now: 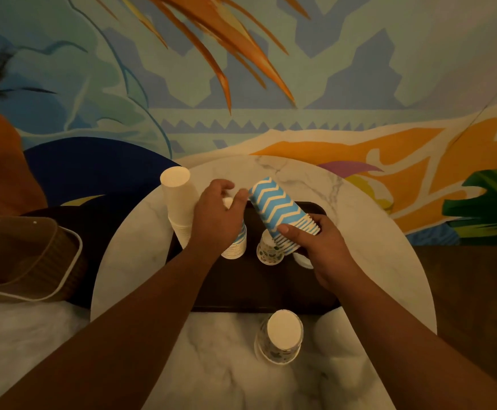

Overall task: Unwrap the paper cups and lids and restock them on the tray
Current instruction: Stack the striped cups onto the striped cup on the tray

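A dark tray (271, 294) lies across a round white marble table (389, 261) and holds several stacks of upturned paper cups. At its left end stands a tall plain white stack (179, 202), leaning slightly. Beside it is a shorter stack with blue chevron print (237, 245), and the left hand (214, 214) sits over its top with fingers curled down around the uppermost cup; how firmly it grips cannot be told. To the right of that stack a short leaf-patterned stack (268, 253) stands on the tray. The right hand (318, 247) holds a long blue-and-white chevron stack (280, 211) tilted above the tray, thumb and fingers closed around its rim end, the closed base pointing up and away. A white rounded item (303, 260) shows just under this hand, too hidden to identify. Off the tray, on the near part of the table, another leaf-patterned stack (281, 335) stands upside down, apparently in a clear wrapper. Left of the table a brown woven basket (31, 261) with a pale rim rests on a dark surface. Behind everything rises a painted wall mural (241, 69) in blue, teal, orange and green, and the light is dim and warm.
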A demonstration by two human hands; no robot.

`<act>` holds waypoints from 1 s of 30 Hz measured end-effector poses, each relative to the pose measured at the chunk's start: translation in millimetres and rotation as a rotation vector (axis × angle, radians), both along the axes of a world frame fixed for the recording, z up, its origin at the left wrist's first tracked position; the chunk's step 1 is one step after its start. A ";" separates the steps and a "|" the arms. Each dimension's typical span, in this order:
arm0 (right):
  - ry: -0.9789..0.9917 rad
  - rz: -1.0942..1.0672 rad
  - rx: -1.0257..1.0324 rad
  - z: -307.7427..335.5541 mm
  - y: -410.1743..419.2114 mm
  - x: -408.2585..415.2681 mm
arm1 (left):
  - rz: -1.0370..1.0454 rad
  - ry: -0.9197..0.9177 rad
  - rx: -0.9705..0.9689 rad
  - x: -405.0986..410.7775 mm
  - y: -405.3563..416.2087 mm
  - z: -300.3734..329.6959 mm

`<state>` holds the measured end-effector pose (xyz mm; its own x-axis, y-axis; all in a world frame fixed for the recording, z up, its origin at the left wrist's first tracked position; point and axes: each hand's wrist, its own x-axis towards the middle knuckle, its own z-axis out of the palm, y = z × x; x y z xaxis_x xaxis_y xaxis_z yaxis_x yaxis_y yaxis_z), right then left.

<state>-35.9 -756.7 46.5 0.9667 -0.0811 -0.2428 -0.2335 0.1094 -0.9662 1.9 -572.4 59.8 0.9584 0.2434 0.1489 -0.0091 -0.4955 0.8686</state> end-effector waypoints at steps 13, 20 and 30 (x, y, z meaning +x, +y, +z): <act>-0.092 0.024 -0.109 4.0 6.4 2.6 | 0.028 -0.059 -0.509 13.0 4.3 31.7; -0.001 -0.053 0.044 3.0 -1.6 1.3 | -0.013 -0.202 -0.007 14.6 21.2 13.4; 0.028 0.002 0.208 4.0 0.1 -1.3 | -0.005 -0.052 0.057 3.7 1.3 2.6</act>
